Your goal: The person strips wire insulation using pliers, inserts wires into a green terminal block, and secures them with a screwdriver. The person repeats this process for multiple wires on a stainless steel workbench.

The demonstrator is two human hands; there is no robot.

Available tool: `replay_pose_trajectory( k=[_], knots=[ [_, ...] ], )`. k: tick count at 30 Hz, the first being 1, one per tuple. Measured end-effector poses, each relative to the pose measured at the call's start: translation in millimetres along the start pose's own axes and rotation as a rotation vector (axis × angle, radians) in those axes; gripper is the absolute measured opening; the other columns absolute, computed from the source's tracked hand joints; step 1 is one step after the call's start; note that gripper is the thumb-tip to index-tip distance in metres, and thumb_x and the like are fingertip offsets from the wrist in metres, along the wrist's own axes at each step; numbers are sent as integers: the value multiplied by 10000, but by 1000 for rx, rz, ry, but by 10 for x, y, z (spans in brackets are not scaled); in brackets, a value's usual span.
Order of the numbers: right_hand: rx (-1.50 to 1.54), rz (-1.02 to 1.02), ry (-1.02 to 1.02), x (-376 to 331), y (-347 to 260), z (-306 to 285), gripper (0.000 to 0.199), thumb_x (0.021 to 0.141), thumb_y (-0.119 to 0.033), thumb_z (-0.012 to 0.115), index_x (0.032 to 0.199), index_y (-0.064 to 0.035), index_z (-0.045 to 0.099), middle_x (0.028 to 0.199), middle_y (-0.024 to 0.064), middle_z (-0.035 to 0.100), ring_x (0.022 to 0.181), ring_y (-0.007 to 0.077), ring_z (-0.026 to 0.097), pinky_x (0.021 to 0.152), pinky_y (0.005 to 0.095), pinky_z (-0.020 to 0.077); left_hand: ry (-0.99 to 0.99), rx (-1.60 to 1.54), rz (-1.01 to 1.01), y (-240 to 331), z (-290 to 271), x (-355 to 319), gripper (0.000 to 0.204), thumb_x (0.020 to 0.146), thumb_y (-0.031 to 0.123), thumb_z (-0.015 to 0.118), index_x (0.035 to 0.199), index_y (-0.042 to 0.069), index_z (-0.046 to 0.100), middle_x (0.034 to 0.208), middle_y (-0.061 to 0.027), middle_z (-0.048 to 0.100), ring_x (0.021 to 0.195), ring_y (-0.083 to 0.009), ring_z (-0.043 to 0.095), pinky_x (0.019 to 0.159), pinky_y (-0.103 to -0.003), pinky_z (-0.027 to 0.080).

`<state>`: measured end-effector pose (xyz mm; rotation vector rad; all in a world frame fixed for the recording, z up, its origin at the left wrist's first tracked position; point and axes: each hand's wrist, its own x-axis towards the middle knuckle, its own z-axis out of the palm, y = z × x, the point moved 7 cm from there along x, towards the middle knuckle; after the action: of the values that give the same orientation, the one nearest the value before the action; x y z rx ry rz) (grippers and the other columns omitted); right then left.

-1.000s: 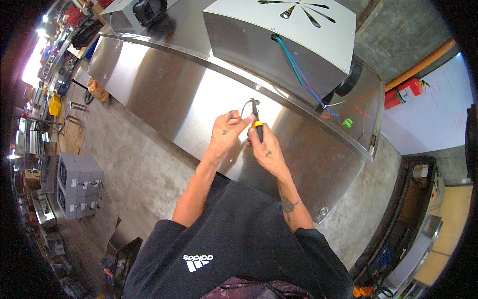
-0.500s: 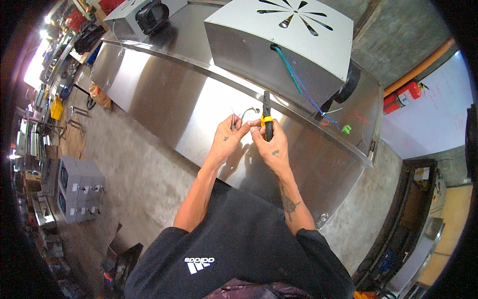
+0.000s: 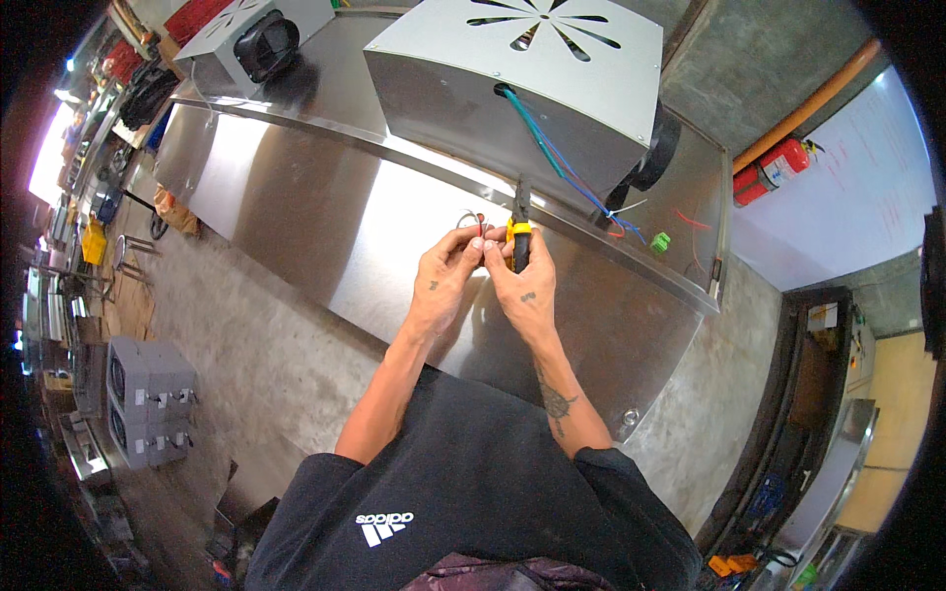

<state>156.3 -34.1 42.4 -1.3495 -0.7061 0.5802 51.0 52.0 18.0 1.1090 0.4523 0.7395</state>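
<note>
My left hand (image 3: pixel 441 281) is closed, pinching a short thin wire (image 3: pixel 467 215) that curls up above its fingertips. A small reddish bit shows at that spot, too small to make out. My right hand (image 3: pixel 524 291) is wrapped round pliers (image 3: pixel 520 229) with black and yellow handles, their dark jaws pointing away from me. The thumbs and forefingers of both hands meet at the wire. Both hands are above a shiny steel worktop (image 3: pixel 286 217).
Beyond a raised steel ledge stands a grey metal box (image 3: pixel 493 94) with a slotted top and blue and green wires (image 3: pixel 552 148) hanging out. Right of it lie a green connector (image 3: pixel 661 241) and loose wire bits. A similar box (image 3: pixel 236 44) stands far left. A fire extinguisher (image 3: pixel 774 172) hangs at right.
The whole view has shifted, so things sit farther left. My fingertips have come closer together, and the wire now curls in a smaller loop above them. The pliers stay in my right hand.
</note>
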Motion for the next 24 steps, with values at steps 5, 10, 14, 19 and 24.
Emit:
replay_pose_trajectory(
  k=[5,10,14,19,24],
  knots=[
    [-13,-2,81,2,-112,-31,164,1017,-108,748,1084,-14,631,908,-7,654,811,50,591,778,242,535,32,42,44,101,104,-28,335,1081,141,671,1352,-56,642,1322,-201,729,1184,-232,718,1095,-384,572],
    [-57,-3,111,-1,-99,-55,179,1012,-139,765,1082,-22,649,834,-40,611,776,38,552,726,232,486,76,73,79,129,105,-43,288,1060,108,699,1297,-54,667,1278,-192,747,1152,-218,727,1066,-371,588],
    [-38,-22,152,37,-50,-69,181,1007,-154,774,1062,-24,659,820,-46,593,750,38,531,696,236,472,116,96,47,71,47,-52,245,1048,90,717,1244,-53,682,1218,-165,760,1116,-193,726,1038,-342,594],
    [-139,-21,146,15,-143,-78,178,1012,-149,765,1059,-15,657,823,-39,605,750,41,556,691,234,482,155,86,12,33,14,-78,226,1054,88,711,1231,-46,668,1164,-135,745,1088,-177,719,1018,-327,596],
    [-130,-47,150,-3,-57,-53,174,1028,-144,743,1085,-12,645,821,-36,607,743,40,570,683,224,489,161,-38,43,-31,22,-58,215,1067,93,694,1230,-29,625,1146,-107,689,1092,-156,691,1006,-320,596]
  ],
)
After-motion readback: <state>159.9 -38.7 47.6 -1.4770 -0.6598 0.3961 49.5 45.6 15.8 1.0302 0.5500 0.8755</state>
